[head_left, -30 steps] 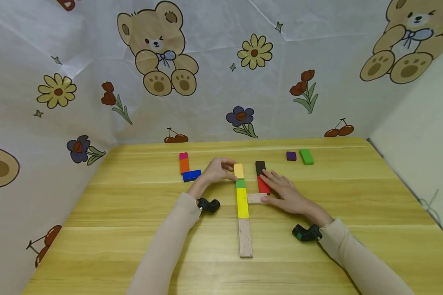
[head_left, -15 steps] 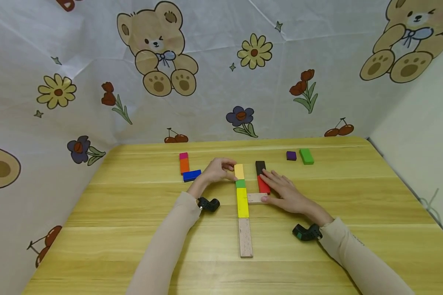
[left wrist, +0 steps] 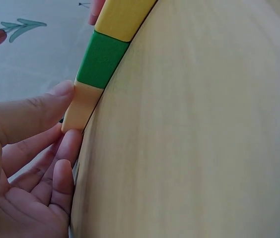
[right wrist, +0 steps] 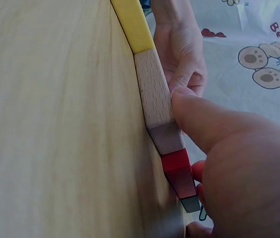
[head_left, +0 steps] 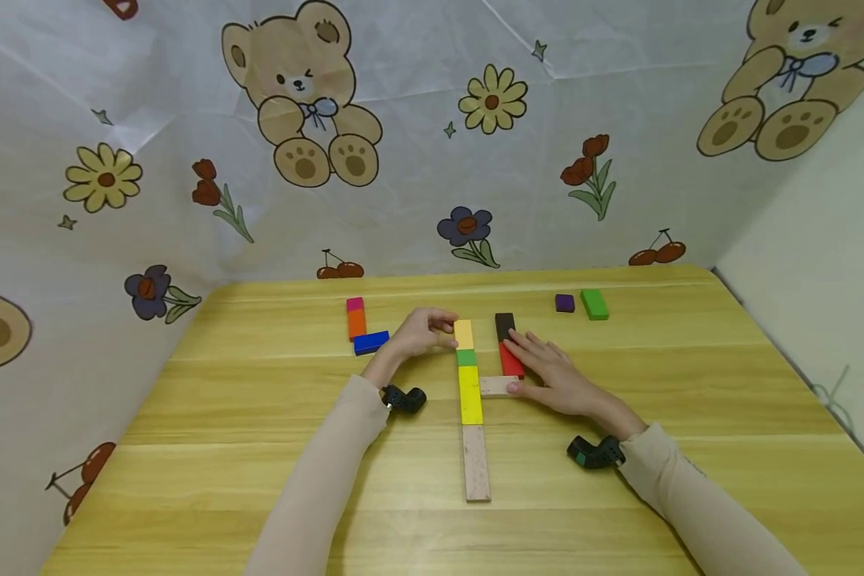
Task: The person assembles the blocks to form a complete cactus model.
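Note:
In the head view, a column of blocks runs toward me: pale orange (head_left: 463,334), small green (head_left: 466,358), yellow (head_left: 470,395), plain wood (head_left: 477,464). My left hand (head_left: 419,331) holds the pale orange block between thumb and curled fingers, at its left side and far end; the left wrist view shows its thumb (left wrist: 55,101) against it. A second plain wood block (head_left: 495,386) joins the yellow one's right side. Beyond it a red block (head_left: 510,360) and a black block (head_left: 505,324) line up. My right hand (head_left: 558,380) lies with extended fingers over the red block, thumb touching the second wood block.
Left of the column lie a pink block (head_left: 355,304), an orange block (head_left: 356,325) and a blue block (head_left: 371,343). A purple cube (head_left: 565,303) and a light green block (head_left: 594,304) sit near the back right. A printed cloth (head_left: 403,224) hangs behind the table (head_left: 245,448).
The head view has shifted slightly, so everything appears a little further left. Hands and blocks keep their places relative to each other.

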The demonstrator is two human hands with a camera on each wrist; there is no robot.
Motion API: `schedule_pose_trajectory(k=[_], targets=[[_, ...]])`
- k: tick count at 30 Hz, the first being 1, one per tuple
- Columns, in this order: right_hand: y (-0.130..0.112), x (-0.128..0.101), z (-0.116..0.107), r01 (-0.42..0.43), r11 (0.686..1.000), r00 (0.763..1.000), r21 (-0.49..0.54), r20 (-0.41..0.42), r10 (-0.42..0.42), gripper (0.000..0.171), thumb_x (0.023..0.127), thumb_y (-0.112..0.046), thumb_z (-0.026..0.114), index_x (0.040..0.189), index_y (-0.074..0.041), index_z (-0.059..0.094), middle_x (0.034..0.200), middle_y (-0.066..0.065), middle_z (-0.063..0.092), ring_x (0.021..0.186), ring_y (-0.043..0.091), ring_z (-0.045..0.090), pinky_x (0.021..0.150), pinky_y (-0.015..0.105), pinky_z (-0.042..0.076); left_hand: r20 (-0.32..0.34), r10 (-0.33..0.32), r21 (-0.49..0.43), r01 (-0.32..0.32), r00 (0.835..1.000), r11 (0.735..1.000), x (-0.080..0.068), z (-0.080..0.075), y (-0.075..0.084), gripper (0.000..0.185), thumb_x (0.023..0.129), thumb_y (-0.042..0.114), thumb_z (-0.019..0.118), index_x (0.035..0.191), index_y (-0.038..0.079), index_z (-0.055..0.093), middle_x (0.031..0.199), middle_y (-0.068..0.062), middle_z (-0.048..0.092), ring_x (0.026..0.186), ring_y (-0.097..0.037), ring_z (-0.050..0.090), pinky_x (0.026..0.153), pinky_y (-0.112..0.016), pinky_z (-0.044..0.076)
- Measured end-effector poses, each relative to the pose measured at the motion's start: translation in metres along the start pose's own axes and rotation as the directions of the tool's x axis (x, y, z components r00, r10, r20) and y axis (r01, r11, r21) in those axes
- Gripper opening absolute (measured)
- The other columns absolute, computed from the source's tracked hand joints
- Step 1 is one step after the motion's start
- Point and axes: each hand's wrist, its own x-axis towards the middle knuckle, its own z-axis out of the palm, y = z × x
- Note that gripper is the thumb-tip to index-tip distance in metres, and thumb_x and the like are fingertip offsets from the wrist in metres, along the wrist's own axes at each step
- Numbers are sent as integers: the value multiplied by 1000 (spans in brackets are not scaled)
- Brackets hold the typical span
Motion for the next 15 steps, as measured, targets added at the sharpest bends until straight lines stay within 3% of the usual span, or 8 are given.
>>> schedule_pose_trajectory(k=[10, 15], targets=[[-2, 1, -1, -11, 1000, 1000, -4, 6, 11, 72, 84, -50, 52, 142, -18, 24, 149, 2, 12, 136, 31, 7, 106, 53, 3, -67, 15, 27, -13, 998, 1000, 18, 6, -28, 52, 69, 10, 75, 118, 6, 58, 98, -7, 61, 87, -16, 54, 75, -23, 45], [-2, 1, -2, 6, 1000, 1000, -8, 4, -6, 71, 84, -48, 53, 142, -16, 24, 149, 3, 13, 135, 33, 8, 105, 55, 4, -114, 72, 72, -64, 991, 995, 14, 9, -26, 58, 74, 19, 72, 126, 8, 50, 120, -4, 51, 103, -19, 50, 87, -31, 44]])
